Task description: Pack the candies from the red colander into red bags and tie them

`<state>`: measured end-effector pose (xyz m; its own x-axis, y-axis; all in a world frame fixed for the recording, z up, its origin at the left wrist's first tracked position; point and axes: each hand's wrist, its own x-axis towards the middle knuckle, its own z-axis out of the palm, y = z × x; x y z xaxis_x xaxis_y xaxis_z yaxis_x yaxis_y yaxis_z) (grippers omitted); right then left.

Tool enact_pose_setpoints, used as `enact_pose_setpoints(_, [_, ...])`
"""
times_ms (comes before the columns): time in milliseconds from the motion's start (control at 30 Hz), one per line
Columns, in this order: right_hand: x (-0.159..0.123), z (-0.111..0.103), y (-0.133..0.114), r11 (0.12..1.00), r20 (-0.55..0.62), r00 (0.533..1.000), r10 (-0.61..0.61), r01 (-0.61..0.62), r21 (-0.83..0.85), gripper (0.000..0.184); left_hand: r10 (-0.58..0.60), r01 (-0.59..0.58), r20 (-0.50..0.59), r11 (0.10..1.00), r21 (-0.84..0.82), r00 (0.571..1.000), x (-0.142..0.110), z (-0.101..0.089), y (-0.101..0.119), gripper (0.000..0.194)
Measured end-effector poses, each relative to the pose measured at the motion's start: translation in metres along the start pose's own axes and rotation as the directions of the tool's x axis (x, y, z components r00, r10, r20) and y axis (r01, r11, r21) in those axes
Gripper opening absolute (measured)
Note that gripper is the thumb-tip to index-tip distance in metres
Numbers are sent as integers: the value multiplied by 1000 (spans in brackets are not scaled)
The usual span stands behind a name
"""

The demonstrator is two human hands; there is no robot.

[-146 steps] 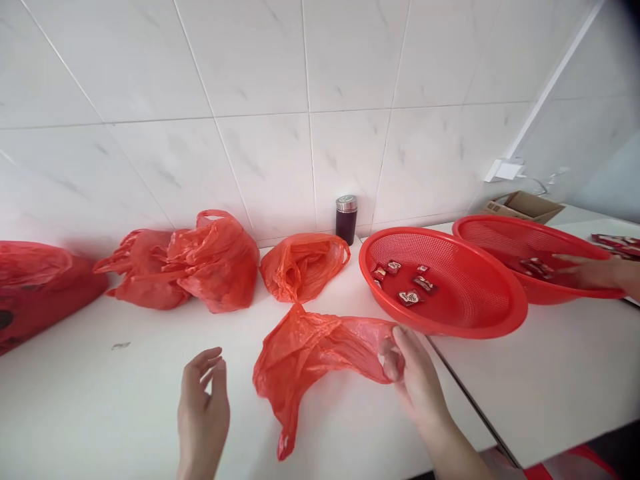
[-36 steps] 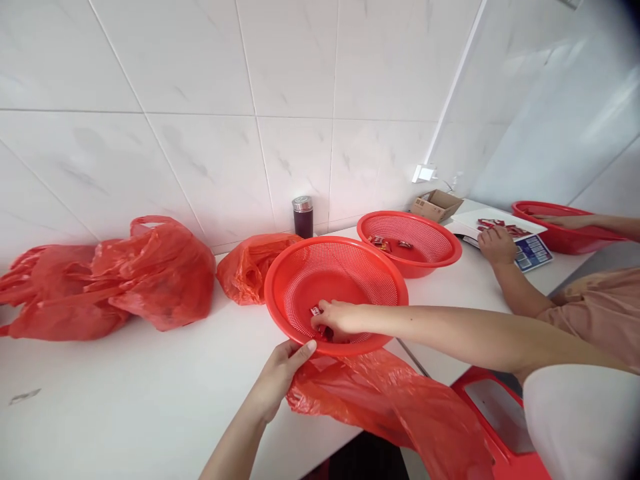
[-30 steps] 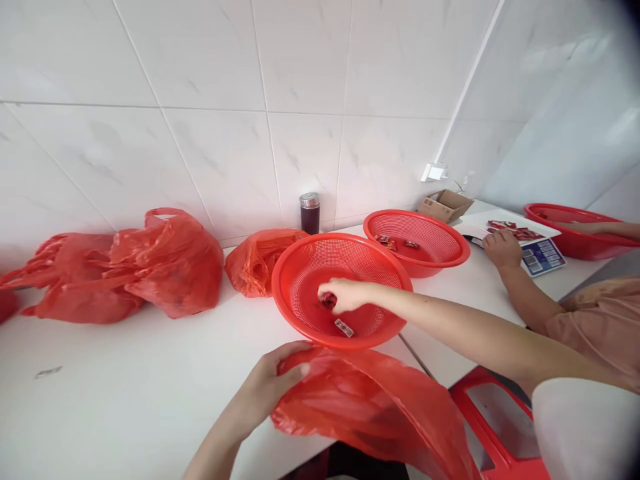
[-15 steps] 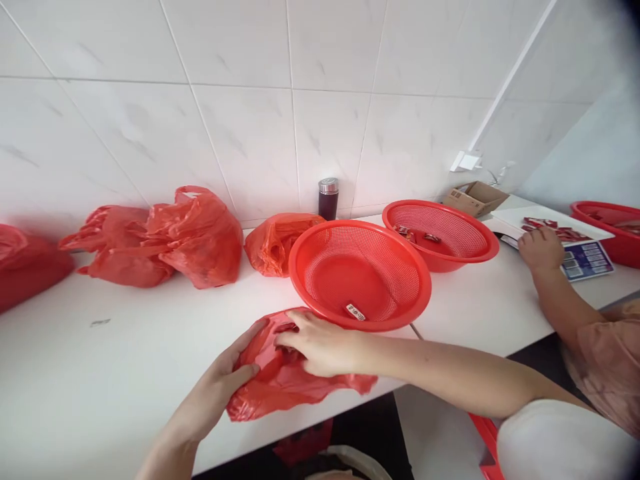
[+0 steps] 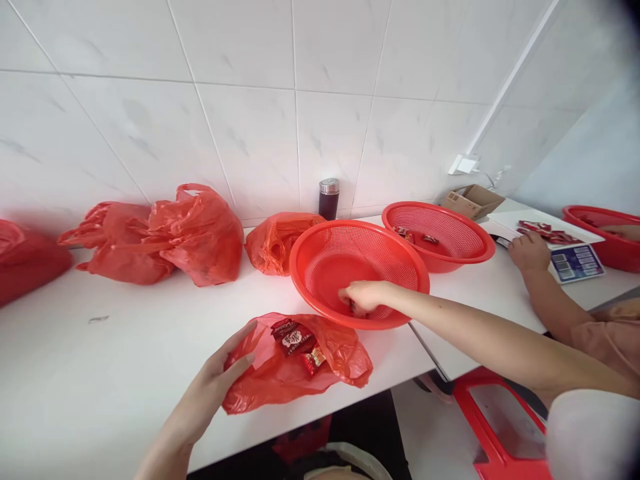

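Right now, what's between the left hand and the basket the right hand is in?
The open red bag, with wrapped packets showing inside; the left hand is at its edge, the basket beyond. The head view shows this.

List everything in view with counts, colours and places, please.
Tables: two, white, side by side
Bags: five, red, four back, one front
Baskets: three, red, front, back, right
Scale: one, white and blue, right
Sweets: several, red, front bag, back basket, scale
Flask: one, dark, by wall
Box: one, brown, back right
Socket: one, white, wall
Scrap: one, grey, left
Stool, probably: one, red, lower right
Others' hands: two, scale, right basket
Left hand: one, bare, at front bag
Right hand: one, bare, in front basket
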<state>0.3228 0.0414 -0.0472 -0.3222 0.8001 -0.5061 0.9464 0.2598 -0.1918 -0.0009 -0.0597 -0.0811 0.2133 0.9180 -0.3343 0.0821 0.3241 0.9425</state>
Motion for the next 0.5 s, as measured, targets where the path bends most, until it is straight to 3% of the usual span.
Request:
enact_pose_setpoints(67, [-13,-10,-8,1000,-103,995,7,-5,16,24,-2,2,-18,1000,-2,1000,-3,1,2,69])
enact_pose_setpoints(133, [-32,-18,-27,989,-271,960,-78,108,101,21,-15,15,-11,1000,-27,1000,-3,3,5,69])
enact_pose_setpoints(233, [-56,-11,-71,862,-473,829,-299,447,238,19,-26,25,-7,996,-87,1000,0,7,8,67])
enact_pose_setpoints(333, [-60,2,-97,844,-548,764,-339,505,182,26,-31,25,-38,989,-143,999,5,10,10,67])
enact_pose_setpoints(400, [-56,-1,-82,898,-668,697,-263,430,96,31,-46,35,-57,985,-172,997,7,9,8,66])
enact_pose_setpoints(467, [-53,-13,-36,962,-790,603,-111,266,67,30,-61,46,-70,979,-198,996,7,7,5,66])
enact_pose_setpoints(500, [-53,-20,-3,988,-823,569,-1,127,86,31,-66,47,-80,976,-210,995,7,5,4,66])
